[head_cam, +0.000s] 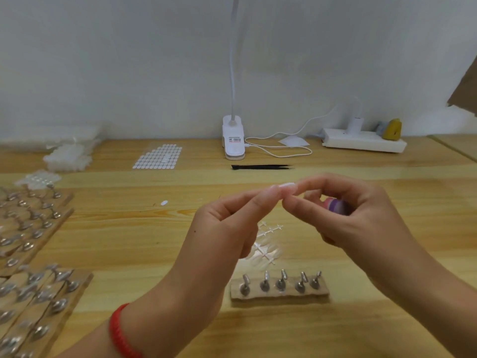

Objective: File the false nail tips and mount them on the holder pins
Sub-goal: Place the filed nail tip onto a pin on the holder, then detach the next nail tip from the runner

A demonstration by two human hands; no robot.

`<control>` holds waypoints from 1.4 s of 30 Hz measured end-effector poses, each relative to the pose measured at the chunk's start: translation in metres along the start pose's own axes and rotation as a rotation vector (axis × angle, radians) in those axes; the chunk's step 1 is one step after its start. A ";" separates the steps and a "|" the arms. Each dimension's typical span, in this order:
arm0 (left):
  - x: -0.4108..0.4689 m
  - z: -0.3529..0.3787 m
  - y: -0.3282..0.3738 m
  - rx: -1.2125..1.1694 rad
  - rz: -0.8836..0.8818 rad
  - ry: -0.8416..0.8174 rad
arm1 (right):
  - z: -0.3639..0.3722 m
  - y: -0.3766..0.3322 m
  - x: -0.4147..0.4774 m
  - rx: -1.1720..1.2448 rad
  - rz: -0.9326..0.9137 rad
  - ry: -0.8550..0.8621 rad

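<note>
Nail tip (287, 185) x1 pinched; near holder (280, 296) x1, 5 pins (284, 274).

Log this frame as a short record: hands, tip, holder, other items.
left hand: pinches the tip, raised over the table
right hand: grips a purple block; its fingertips meet the tip
holder: near edge, below the hands; five pins, apparently bare
sprue: clear tips, lying between hands and holder
rear: tweezers, lamp clamp, power strip, sticker sheet
left side: racks of more pins
</note>
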State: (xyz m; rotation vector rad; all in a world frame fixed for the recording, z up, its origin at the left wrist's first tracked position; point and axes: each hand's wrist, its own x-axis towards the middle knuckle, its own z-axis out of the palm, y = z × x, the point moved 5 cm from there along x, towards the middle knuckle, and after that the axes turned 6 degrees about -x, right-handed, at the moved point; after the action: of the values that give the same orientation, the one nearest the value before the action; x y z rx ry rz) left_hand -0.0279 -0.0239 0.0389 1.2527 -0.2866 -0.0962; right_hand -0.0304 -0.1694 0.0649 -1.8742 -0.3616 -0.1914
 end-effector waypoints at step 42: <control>-0.034 -0.049 -0.014 0.894 0.255 -0.003 | 0.007 0.096 0.030 0.469 0.443 -0.194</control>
State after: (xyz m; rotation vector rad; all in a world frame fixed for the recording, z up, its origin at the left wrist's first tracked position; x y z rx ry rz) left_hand -0.0459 0.0246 0.0064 2.0848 -0.5193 0.2819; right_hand 0.0302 -0.1867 -0.0138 -1.4633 -0.0997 0.3507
